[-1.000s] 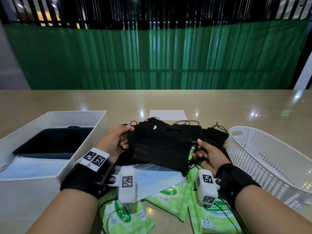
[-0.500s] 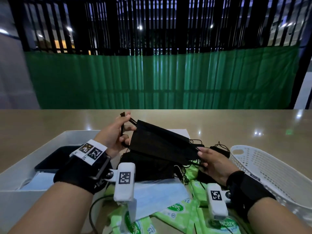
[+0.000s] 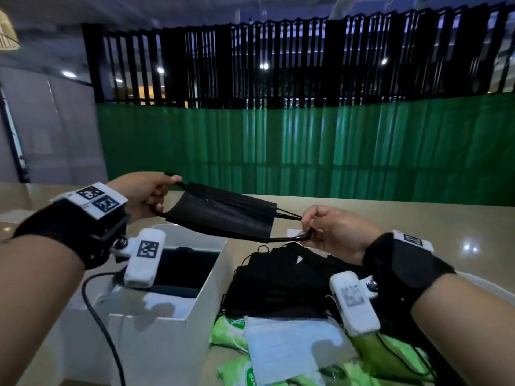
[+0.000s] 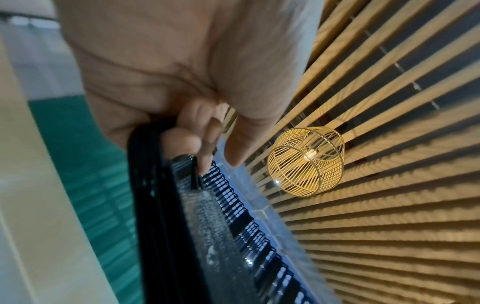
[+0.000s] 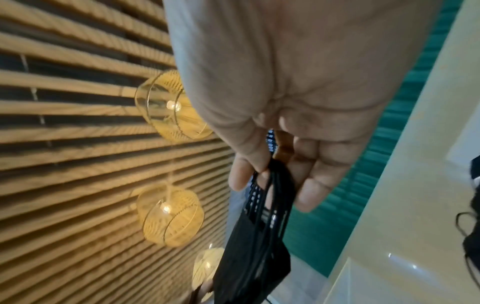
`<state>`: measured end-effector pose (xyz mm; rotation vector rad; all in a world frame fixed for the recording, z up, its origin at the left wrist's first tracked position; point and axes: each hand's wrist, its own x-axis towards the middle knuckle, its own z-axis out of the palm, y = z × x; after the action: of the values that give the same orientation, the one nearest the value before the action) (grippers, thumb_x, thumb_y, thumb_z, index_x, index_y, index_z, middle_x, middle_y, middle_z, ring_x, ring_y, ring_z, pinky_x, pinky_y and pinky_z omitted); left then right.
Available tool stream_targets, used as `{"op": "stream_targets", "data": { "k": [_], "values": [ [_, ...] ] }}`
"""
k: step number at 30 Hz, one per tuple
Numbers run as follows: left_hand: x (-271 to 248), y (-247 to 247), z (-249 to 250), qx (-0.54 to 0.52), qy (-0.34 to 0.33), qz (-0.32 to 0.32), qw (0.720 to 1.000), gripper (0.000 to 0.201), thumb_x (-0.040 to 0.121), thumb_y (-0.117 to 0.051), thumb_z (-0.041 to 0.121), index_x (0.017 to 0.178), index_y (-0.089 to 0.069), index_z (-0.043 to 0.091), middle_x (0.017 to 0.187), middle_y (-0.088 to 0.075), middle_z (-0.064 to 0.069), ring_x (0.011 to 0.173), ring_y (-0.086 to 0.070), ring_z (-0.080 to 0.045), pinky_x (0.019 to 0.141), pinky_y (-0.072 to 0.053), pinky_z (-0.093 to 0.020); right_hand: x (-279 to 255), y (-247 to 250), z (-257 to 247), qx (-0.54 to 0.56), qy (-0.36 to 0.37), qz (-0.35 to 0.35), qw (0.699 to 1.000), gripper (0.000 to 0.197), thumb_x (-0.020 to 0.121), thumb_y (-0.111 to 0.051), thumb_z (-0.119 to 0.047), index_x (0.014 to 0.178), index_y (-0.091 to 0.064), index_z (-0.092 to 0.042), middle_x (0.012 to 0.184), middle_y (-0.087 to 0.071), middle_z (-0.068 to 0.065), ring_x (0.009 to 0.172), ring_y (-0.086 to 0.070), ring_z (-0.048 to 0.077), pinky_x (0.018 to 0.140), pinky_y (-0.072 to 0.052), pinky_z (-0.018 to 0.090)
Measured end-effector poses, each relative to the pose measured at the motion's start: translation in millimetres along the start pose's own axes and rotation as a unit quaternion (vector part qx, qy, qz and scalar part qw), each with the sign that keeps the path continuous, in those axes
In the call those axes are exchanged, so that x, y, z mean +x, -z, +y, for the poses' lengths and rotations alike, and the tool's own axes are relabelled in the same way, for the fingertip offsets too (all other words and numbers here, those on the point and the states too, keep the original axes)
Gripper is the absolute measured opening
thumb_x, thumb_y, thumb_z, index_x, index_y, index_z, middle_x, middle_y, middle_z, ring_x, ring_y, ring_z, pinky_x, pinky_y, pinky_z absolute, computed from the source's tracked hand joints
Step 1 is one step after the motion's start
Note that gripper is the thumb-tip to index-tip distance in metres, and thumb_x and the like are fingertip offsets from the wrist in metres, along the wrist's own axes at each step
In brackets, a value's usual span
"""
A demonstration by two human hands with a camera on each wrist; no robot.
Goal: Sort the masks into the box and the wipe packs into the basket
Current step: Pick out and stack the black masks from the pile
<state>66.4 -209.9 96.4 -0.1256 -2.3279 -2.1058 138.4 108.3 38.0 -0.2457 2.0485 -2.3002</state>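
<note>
Compared with half a second before, we had lifted the black pleated face mask [image 3: 223,211] higher and carried it leftward, so that it hung stretched above the near right corner of the open white cardboard box [image 3: 167,338] rather than over the heap. A full second before it had still lain low against the heap.

Our left hand [image 3: 142,195] pinched the mask's left ear loops between thumb and curled fingers; in the left wrist view the black cords [image 4: 145,156] ran under the bent fingertips [image 4: 182,142]. Our right hand [image 3: 333,232] gripped the right ear loops [image 3: 289,215], its fingers curled round the cords; the right wrist view showed the loops [image 5: 275,185] caught between thumb and forefinger, the mask body hanging beyond the fingertips. So the mask lay between the two hands, taut, tilted down toward the right, clear of the table.

Below it, the pile of black masks [image 3: 278,285] sat on the beige tabletop [image 3: 418,218] just right of the box. Nearer us a pale blue mask [image 3: 281,349] lay over green wipe packs [image 3: 231,327]. Inside the box we saw a dark layer [image 3: 184,271] and something pale near the front [image 3: 164,307]. Only a sliver of the white plastic basket's rim [image 3: 479,280] showed behind our right wrist.
</note>
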Motion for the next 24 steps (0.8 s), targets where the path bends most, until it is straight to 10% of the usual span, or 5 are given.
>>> {"op": "stream_targets", "data": {
  "k": [7, 15, 24],
  "values": [
    [39.3, 61.5, -1.9, 0.162, 0.057, 0.114, 0.978, 0.010, 0.095, -0.054, 0.020, 0.096, -0.048, 0.012, 0.050, -0.025, -0.002, 0.025, -0.021, -0.012, 0.047, -0.016, -0.022, 67.2, -75.3, 13.3, -0.099, -0.053, -0.024, 0.993, 0.028, 0.093, -0.037, 0.013, 0.091, -0.060, -0.001, 0.079, -0.055, 0.009, 0.071, -0.054, 0.014, 0.067, -0.052, 0.020],
    [69.8, 67.4, -46.5, 0.267, 0.147, 0.119, 0.945, 0.038, 0.096, -0.050, 0.004, 0.058, -0.041, 0.005, 0.055, -0.028, -0.005, 0.048, -0.022, -0.017, 0.048, -0.021, -0.025, 110.7, -111.1, 49.2, -0.148, -0.156, -0.050, 0.975, 0.006, 0.089, -0.050, 0.001, 0.090, -0.054, -0.003, 0.069, -0.046, 0.007, 0.048, -0.044, 0.009, 0.054, -0.046, 0.021],
    [68.1, 54.6, -80.8, 0.365, 0.220, 0.044, 0.904, 0.018, 0.092, -0.056, 0.011, 0.080, -0.054, -0.002, 0.067, -0.054, -0.011, 0.055, -0.050, -0.021, 0.052, -0.040, -0.025, 113.1, -105.9, 58.2, -0.281, -0.123, -0.039, 0.951, 0.028, 0.090, -0.054, -0.010, 0.112, -0.063, -0.024, 0.109, -0.054, -0.003, 0.106, -0.047, 0.013, 0.073, -0.043, 0.021]
  ]
}}
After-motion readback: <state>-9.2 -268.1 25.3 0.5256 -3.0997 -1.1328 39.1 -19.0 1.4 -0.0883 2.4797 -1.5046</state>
